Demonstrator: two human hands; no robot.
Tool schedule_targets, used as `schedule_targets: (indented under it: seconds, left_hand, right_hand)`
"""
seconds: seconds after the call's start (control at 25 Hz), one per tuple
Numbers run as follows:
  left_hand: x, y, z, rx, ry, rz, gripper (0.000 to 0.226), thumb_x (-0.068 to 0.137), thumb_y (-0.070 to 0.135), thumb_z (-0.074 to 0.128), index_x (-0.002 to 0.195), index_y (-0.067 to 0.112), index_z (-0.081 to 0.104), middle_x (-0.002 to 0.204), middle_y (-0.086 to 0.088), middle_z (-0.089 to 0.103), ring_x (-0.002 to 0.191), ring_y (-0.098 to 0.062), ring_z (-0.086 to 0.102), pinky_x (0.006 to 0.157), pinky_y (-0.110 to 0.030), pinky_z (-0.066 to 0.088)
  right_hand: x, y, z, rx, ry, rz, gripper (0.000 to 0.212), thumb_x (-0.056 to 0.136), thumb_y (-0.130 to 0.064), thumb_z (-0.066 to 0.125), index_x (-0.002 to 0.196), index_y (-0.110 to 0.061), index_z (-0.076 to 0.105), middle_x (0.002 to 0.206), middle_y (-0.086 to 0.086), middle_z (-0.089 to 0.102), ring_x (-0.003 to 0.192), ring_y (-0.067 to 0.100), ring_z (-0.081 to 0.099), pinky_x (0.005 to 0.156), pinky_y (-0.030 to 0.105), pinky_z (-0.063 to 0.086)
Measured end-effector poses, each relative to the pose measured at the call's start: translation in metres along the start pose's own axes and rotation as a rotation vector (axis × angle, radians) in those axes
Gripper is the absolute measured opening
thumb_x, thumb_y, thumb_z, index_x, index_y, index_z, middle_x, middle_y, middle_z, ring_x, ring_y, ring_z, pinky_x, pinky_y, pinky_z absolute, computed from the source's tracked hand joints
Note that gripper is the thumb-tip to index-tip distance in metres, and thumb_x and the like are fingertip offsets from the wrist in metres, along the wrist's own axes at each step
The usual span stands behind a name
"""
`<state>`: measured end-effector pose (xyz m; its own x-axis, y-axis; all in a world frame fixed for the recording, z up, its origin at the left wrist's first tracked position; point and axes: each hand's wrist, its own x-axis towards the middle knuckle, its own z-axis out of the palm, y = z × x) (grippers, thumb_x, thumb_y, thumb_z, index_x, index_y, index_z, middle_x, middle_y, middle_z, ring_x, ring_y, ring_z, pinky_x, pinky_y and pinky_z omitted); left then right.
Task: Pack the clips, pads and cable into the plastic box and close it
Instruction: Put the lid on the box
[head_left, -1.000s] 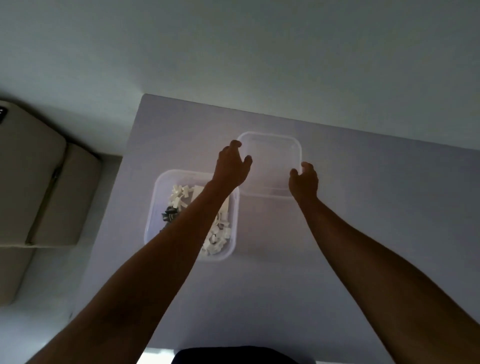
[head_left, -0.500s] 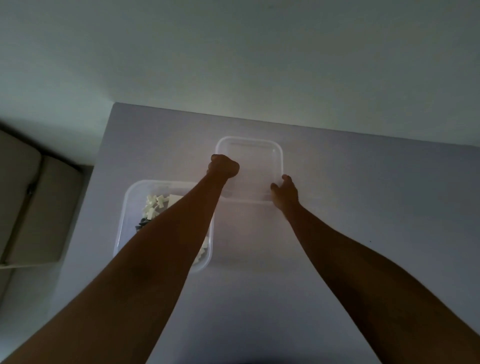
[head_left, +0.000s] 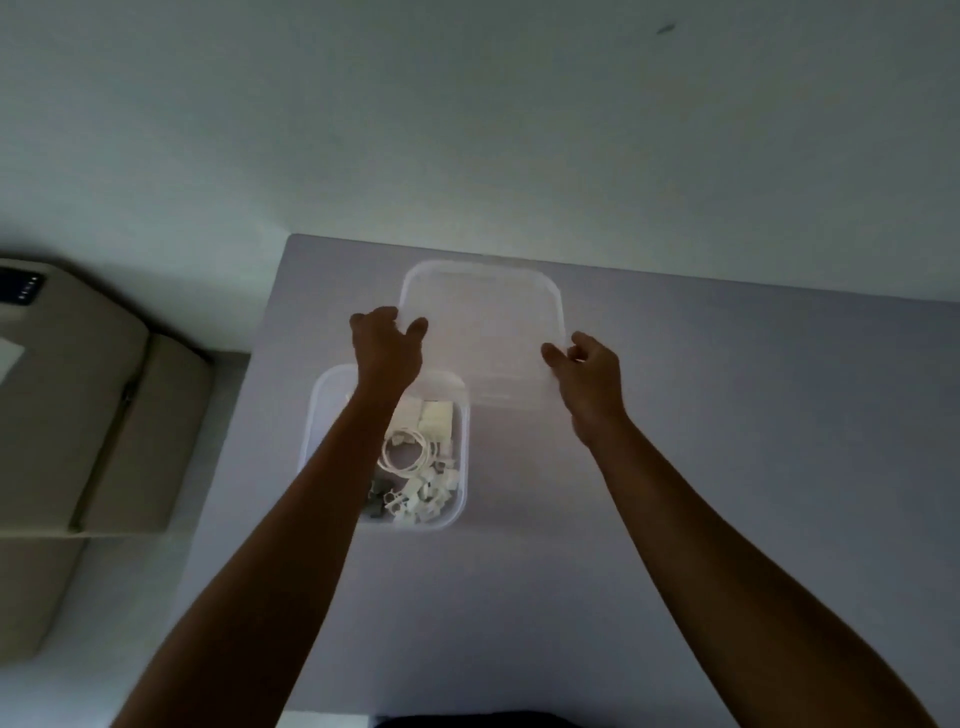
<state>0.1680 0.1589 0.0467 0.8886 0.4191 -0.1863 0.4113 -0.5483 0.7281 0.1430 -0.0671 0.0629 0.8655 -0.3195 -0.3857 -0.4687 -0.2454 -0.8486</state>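
1. At the lid's two long edges: left hand (head_left: 387, 345) fingers (head_left: 418, 328) curl over the left rim, pinching it; right hand (head_left: 587, 364) fingers (head_left: 550, 354) pinch the right rim near the lower corner.
2. Change: half a second ago the left hand was a fist at the lid's near-left corner and the right only touched its near edge. Now both hands grip it. The lid (head_left: 483, 322) looks tilted, near edge raised, but contact with the counter (head_left: 727, 415) at the far edge cannot be told.
3. Meaning, as a judgement: packing looks finished; the closing step has begun. Lid must next travel toward the person and to the left to sit over the box.
4. Plastic box (head_left: 462, 447): clear, round-cornered, open, on the counter just nearer than the lid and to its left; the left forearm crosses over it.
5. Inside the box: pale pads (head_left: 436, 418) at the end nearest the lid, coiled white cable (head_left: 405, 452) in the middle, white clips (head_left: 421, 499) with a few dark pieces at the end farthest from the lid.
6. Left of the lid, off the counter: beige cushioned furniture (head_left: 104, 415).
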Motion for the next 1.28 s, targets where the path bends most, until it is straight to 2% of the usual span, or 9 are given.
schedule_targets:
  seconds: [0.12, 0.28, 0.36, 0.48, 0.56, 0.64, 0.8, 1.12, 1.28]
  left_hand:
    - [-0.029, -0.05, -0.029, -0.051, 0.01, -0.088, 0.044, 0.088, 0.03, 0.069, 0.123, 0.004, 0.063, 0.118, -0.018, 0.061, 0.105, -0.03, 0.059, 0.094, -0.035, 0.044]
    - [-0.064, -0.104, -0.06, -0.046, 0.012, -0.147, 0.045, 0.086, 0.028, 0.072, 0.125, 0.009, 0.06, 0.119, -0.016, 0.061, 0.102, -0.031, 0.062, 0.09, -0.038, 0.049]
    - [-0.077, -0.125, -0.068, -0.005, 0.007, -0.132, 0.044, 0.087, 0.027, 0.07, 0.126, 0.007, 0.06, 0.121, -0.016, 0.063, 0.106, -0.031, 0.061, 0.092, -0.04, 0.049]
    - [-0.091, -0.14, -0.072, 0.002, 0.01, -0.114, 0.044, 0.089, 0.026, 0.069, 0.126, 0.005, 0.059, 0.123, -0.015, 0.063, 0.108, -0.031, 0.06, 0.092, -0.043, 0.05]
    - [-0.095, -0.143, -0.073, -0.013, 0.009, -0.108, 0.044, 0.088, 0.024, 0.07, 0.126, 0.005, 0.059, 0.123, -0.015, 0.063, 0.108, -0.032, 0.06, 0.092, -0.044, 0.051]
    - [-0.094, -0.147, -0.075, -0.013, 0.001, -0.11, 0.044, 0.088, 0.025, 0.071, 0.126, 0.007, 0.059, 0.122, -0.015, 0.063, 0.108, -0.032, 0.06, 0.091, -0.046, 0.052]
    - [-0.089, -0.156, -0.078, -0.002, -0.029, -0.15, 0.046, 0.088, 0.027, 0.07, 0.129, 0.009, 0.058, 0.127, -0.014, 0.061, 0.113, -0.033, 0.057, 0.095, -0.05, 0.051]
    - [-0.082, -0.157, -0.076, -0.013, -0.065, -0.143, 0.045, 0.087, 0.024, 0.071, 0.127, 0.008, 0.058, 0.125, -0.014, 0.061, 0.106, -0.032, 0.062, 0.092, -0.046, 0.054]
    - [-0.078, -0.156, -0.075, -0.009, -0.07, -0.167, 0.046, 0.088, 0.025, 0.07, 0.129, 0.008, 0.058, 0.128, -0.014, 0.06, 0.108, -0.031, 0.061, 0.095, -0.046, 0.053]
  right_hand:
    - [-0.037, 0.012, 0.032, -0.006, -0.056, -0.005, 0.035, 0.087, -0.016, 0.07, 0.119, -0.002, 0.063, 0.075, -0.001, 0.056, 0.07, 0.017, 0.055, 0.068, 0.031, 0.047]
    - [-0.075, 0.037, 0.063, -0.087, -0.084, -0.027, 0.05, 0.088, -0.019, 0.07, 0.135, -0.008, 0.056, 0.097, 0.003, 0.062, 0.085, 0.017, 0.059, 0.077, 0.026, 0.047]
    - [-0.088, 0.051, 0.076, -0.128, -0.1, -0.044, 0.051, 0.087, -0.019, 0.07, 0.135, -0.006, 0.057, 0.11, 0.007, 0.067, 0.097, 0.02, 0.064, 0.084, 0.03, 0.052]
    - [-0.102, 0.068, 0.09, -0.173, -0.105, -0.044, 0.051, 0.088, -0.026, 0.068, 0.135, -0.009, 0.056, 0.13, 0.005, 0.062, 0.119, 0.022, 0.059, 0.1, 0.035, 0.049]
    - [-0.107, 0.078, 0.097, -0.202, -0.098, -0.04, 0.056, 0.086, -0.035, 0.067, 0.136, -0.013, 0.055, 0.134, 0.007, 0.061, 0.123, 0.025, 0.058, 0.104, 0.043, 0.048]
    - [-0.112, 0.086, 0.103, -0.214, -0.094, -0.016, 0.059, 0.088, -0.033, 0.068, 0.14, -0.011, 0.051, 0.139, 0.01, 0.057, 0.127, 0.028, 0.055, 0.107, 0.045, 0.045]
    - [-0.121, 0.092, 0.11, -0.253, -0.09, -0.043, 0.054, 0.089, -0.028, 0.069, 0.136, -0.007, 0.055, 0.134, 0.011, 0.062, 0.122, 0.03, 0.059, 0.1, 0.046, 0.051]
    - [-0.115, 0.092, 0.117, -0.368, -0.039, -0.092, 0.041, 0.094, -0.024, 0.063, 0.129, -0.002, 0.058, 0.13, 0.015, 0.064, 0.12, 0.032, 0.06, 0.098, 0.041, 0.051]
    - [-0.112, 0.093, 0.118, -0.389, -0.041, -0.11, 0.048, 0.095, -0.024, 0.062, 0.136, -0.001, 0.053, 0.136, 0.015, 0.059, 0.125, 0.032, 0.057, 0.102, 0.039, 0.047]
